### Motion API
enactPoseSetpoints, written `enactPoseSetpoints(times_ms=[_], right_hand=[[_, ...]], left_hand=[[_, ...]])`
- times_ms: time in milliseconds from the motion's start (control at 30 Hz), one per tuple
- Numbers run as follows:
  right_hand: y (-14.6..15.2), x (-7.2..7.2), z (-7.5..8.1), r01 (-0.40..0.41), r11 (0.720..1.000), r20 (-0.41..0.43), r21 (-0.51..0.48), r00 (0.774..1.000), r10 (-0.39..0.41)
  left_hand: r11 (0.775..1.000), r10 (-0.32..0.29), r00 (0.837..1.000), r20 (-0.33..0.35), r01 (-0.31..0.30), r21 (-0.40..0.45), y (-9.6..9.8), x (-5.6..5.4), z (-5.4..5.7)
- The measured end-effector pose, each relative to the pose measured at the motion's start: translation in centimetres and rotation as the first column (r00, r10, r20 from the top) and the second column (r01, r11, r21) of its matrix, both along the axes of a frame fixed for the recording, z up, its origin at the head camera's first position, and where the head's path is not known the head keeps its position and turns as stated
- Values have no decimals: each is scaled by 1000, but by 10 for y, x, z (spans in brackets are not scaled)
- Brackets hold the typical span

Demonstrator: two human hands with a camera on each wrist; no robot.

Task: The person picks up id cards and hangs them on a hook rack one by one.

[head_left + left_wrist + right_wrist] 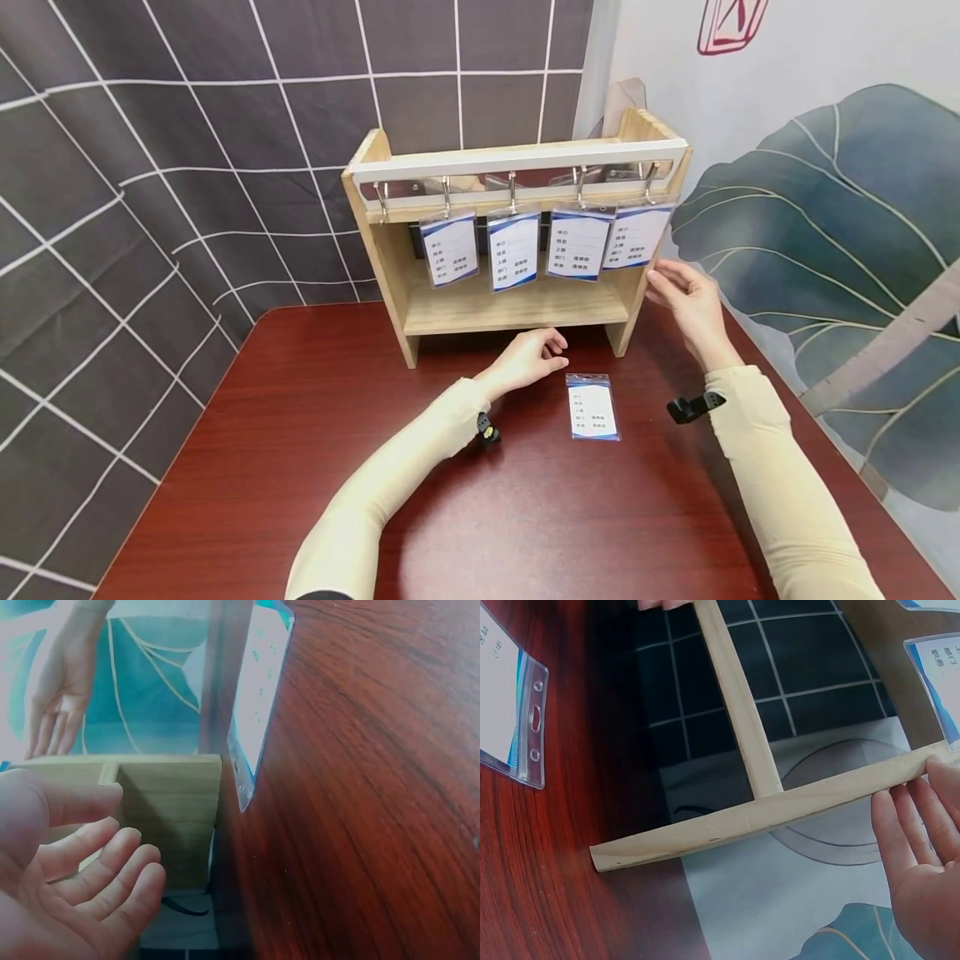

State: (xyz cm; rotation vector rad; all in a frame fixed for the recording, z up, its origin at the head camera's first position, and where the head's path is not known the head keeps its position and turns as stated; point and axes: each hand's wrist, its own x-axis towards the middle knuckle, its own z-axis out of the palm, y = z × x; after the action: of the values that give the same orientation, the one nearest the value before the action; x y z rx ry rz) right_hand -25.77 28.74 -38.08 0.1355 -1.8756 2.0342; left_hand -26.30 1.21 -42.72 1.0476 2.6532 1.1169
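My left hand hovers in front of the wooden rack, its fingers loosely bent and holding nothing. Just right of it, a badge holder with a white and blue card lies flat on the table. My right hand is at the rack's right side panel. In the right wrist view its thumb and fairly straight fingertips touch the panel's edge, close to the corner of the rightmost hanging badge holder. Several such badge holders hang from metal hooks on the rack's white rail.
The leftmost hook bears no badge. The rack stands toward the back of the red-brown table. Behind it hangs a dark curtain with a white grid; on the right is a wall with a large leaf picture.
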Motion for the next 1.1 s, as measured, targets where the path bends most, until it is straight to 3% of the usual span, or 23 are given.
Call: enactPoseSetpoints(times_ms=[333, 667, 967, 1100], right_hand=[[-6, 9, 8, -25, 999, -13, -43, 1000, 24], [1, 0, -1, -25, 998, -16, -56, 1000, 25], [-9, 12, 13, -39, 997, -21, -73, 999, 37], [-6, 8, 9, -35, 997, -25, -75, 999, 34]], left_hand=[[991, -37, 999, -15, 34, -130, 11, 0, -8], [966, -51, 999, -19, 44, -256, 17, -3, -15], [955, -73, 997, 31, 79, -286, 19, -8, -27], [956, -75, 997, 24, 79, -283, 19, -11, -31]])
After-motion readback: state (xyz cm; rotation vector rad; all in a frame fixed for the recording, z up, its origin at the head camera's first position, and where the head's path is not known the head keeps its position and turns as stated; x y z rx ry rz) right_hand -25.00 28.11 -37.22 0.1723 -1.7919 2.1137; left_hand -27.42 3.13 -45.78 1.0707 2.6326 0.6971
